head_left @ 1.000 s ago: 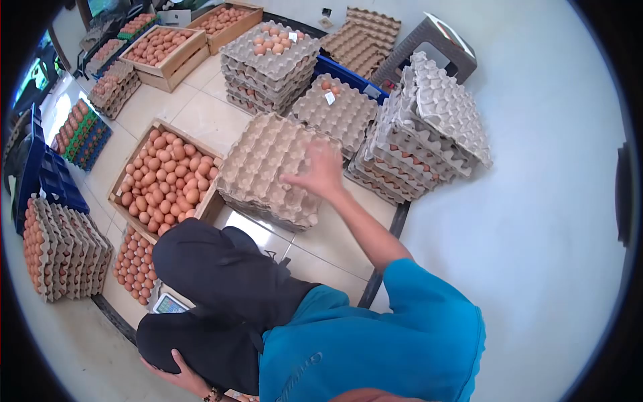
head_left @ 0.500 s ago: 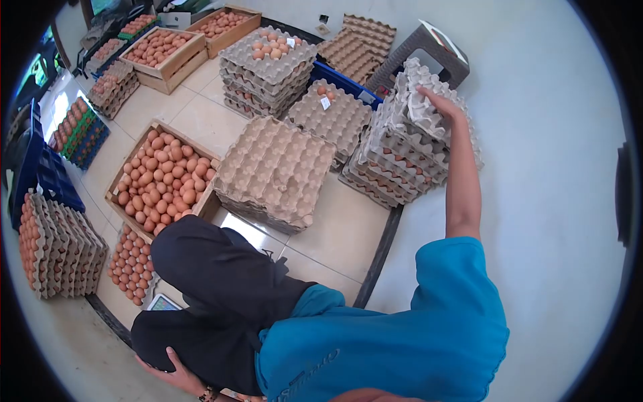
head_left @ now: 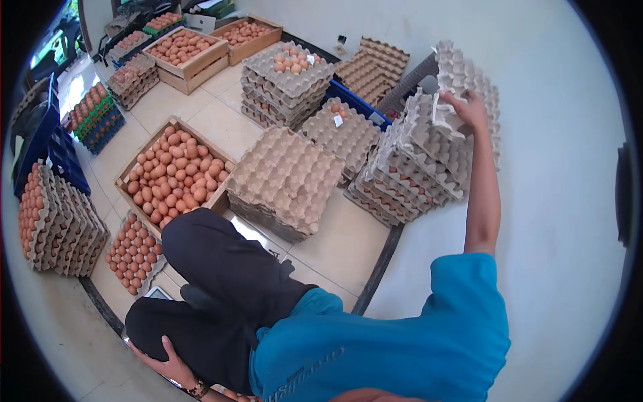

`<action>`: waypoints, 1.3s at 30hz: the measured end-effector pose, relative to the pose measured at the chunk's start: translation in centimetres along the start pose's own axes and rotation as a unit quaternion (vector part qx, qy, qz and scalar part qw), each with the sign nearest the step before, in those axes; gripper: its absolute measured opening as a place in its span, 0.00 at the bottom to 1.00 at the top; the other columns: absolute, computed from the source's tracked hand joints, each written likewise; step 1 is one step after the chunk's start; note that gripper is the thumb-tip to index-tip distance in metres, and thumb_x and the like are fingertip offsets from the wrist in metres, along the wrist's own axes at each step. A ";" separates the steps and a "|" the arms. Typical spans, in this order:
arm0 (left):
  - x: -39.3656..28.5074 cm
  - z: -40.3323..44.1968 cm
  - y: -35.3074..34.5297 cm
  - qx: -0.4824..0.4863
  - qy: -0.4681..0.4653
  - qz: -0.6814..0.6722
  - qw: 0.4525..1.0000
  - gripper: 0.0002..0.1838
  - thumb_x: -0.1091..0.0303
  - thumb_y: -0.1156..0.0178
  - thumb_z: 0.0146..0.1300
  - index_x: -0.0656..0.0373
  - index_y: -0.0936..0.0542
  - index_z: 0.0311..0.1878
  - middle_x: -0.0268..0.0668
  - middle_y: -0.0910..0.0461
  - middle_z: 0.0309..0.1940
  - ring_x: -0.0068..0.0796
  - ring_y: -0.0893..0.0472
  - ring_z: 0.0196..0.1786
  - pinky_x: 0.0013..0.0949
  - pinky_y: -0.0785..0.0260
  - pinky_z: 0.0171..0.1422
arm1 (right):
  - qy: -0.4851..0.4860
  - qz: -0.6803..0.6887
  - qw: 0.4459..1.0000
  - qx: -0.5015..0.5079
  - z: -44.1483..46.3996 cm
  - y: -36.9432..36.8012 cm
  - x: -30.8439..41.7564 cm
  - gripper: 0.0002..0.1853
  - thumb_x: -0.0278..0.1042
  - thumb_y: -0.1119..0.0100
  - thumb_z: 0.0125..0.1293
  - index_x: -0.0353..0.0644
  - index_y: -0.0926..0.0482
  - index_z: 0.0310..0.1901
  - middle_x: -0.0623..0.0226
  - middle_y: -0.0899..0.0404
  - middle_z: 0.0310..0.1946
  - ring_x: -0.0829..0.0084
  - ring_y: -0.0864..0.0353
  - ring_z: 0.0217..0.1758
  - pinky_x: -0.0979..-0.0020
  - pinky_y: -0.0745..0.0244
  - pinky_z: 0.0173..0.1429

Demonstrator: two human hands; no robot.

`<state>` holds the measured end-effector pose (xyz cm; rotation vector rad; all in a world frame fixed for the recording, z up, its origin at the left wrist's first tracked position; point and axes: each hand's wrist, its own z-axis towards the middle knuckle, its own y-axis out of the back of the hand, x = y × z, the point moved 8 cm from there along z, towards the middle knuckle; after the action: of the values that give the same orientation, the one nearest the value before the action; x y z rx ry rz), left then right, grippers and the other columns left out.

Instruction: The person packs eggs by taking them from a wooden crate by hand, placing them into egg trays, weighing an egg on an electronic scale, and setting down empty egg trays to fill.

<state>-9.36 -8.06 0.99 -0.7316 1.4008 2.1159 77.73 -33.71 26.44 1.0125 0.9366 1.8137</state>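
Note:
My right hand point(head_left: 471, 110) is at the top of a tall stack of grey egg trays point(head_left: 408, 171) by the wall, its fingers closed on the edge of a pale egg tray point(head_left: 450, 119). Behind the hand, another tray point(head_left: 462, 63) is tipped up steeply near the wall. Brown eggs show between the lower trays. My left hand point(head_left: 167, 365) lies on my dark-trousered leg, thumb apart from the fingers, with nothing visible in it. Beside the stack sit a grey tray with a few eggs and a white label point(head_left: 338, 122), and a pile of egg trays point(head_left: 288, 177).
A wooden crate of brown eggs point(head_left: 119, 179) stands before my knees, next to a full egg tray point(head_left: 136, 254). Tilted stacked trays point(head_left: 70, 231) are at the left. More crates point(head_left: 194, 75) and tray stacks point(head_left: 284, 87) line the back. A device with a screen point(head_left: 158, 293) lies by my knee.
My right hand went from lying flat on the top tray to gripping at the stack. A tray there has tipped up toward the wall. The view has shifted slightly.

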 end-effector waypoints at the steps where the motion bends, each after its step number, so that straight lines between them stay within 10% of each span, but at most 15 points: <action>1: -0.2 -0.1 0.1 0.000 0.013 -0.003 1.000 0.40 0.57 0.33 0.65 0.63 0.39 0.75 0.51 0.38 0.74 0.48 0.38 0.75 0.45 0.51 0.80 | 0.038 -0.020 0.998 -0.054 -2.4 2.7 3.7 0.58 0.76 0.25 0.34 0.37 0.24 0.63 0.48 0.27 0.63 0.49 0.26 0.64 0.55 0.29 0.66; 8: -4.4 0.7 1.2 -0.031 -0.044 0.050 0.997 0.43 0.67 0.32 0.60 0.62 0.42 0.76 0.48 0.39 0.74 0.48 0.41 0.77 0.47 0.54 0.81 | 0.433 0.087 0.860 -0.254 -16.6 8.8 26.1 0.55 0.69 0.20 0.28 0.53 0.23 0.64 0.51 0.34 0.68 0.44 0.35 0.70 0.39 0.38 0.71; 15: -12.8 3.5 0.7 0.070 0.008 -0.430 0.900 0.49 0.60 0.28 0.60 0.63 0.46 0.77 0.49 0.38 0.74 0.42 0.36 0.75 0.47 0.44 0.78 | 0.682 0.341 0.647 -0.001 -39.7 3.6 45.6 0.59 0.67 0.21 0.20 0.56 0.24 0.64 0.53 0.37 0.70 0.32 0.42 0.71 0.34 0.41 0.68; 18: -11.1 3.8 0.4 -0.019 0.063 -0.588 0.806 0.42 0.73 0.29 0.58 0.61 0.39 0.74 0.45 0.29 0.66 0.37 0.30 0.70 0.41 0.38 0.73 | 0.772 0.364 0.501 0.142 -51.4 2.5 48.1 0.60 0.60 0.17 0.17 0.59 0.25 0.65 0.54 0.41 0.72 0.30 0.49 0.75 0.26 0.42 0.62; 25: -2.9 -1.2 9.4 -0.328 0.135 -0.636 0.685 0.29 0.80 0.41 0.64 0.62 0.33 0.69 0.40 0.25 0.62 0.38 0.23 0.64 0.42 0.28 0.67 | 0.795 0.488 0.273 0.234 -65.6 4.8 48.3 0.58 0.60 0.18 0.27 0.61 0.29 0.69 0.52 0.42 0.73 0.37 0.49 0.78 0.30 0.43 0.68; 28: 0.5 -5.4 15.9 -0.373 0.133 -0.601 0.694 0.25 0.80 0.41 0.64 0.64 0.29 0.65 0.43 0.23 0.60 0.41 0.21 0.60 0.47 0.24 0.65 | 0.735 0.619 0.193 0.199 -65.9 5.6 47.7 0.52 0.55 0.18 0.37 0.49 0.27 0.68 0.46 0.33 0.67 0.45 0.33 0.70 0.49 0.32 0.67; 32: 0.6 -12.5 26.1 -0.335 0.093 -0.591 0.727 0.18 0.76 0.41 0.66 0.69 0.25 0.59 0.45 0.19 0.55 0.41 0.18 0.56 0.45 0.23 0.63 | 0.689 0.668 0.223 0.168 -64.4 7.3 49.1 0.33 0.35 0.28 0.55 0.33 0.27 0.62 0.49 0.27 0.61 0.50 0.28 0.65 0.56 0.32 0.67; 39: -3.7 -20.8 35.6 -0.385 0.088 -0.438 0.808 0.13 0.77 0.43 0.68 0.69 0.21 0.54 0.45 0.16 0.49 0.36 0.15 0.52 0.39 0.20 0.57 | 0.606 0.611 0.122 0.495 -75.5 8.5 51.3 0.35 0.41 0.27 0.60 0.27 0.29 0.61 0.44 0.26 0.59 0.57 0.26 0.63 0.58 0.33 0.67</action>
<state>-26.82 -40.22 20.36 -1.5371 0.0518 1.7595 -9.13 -5.65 17.94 0.4028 3.5887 3.5325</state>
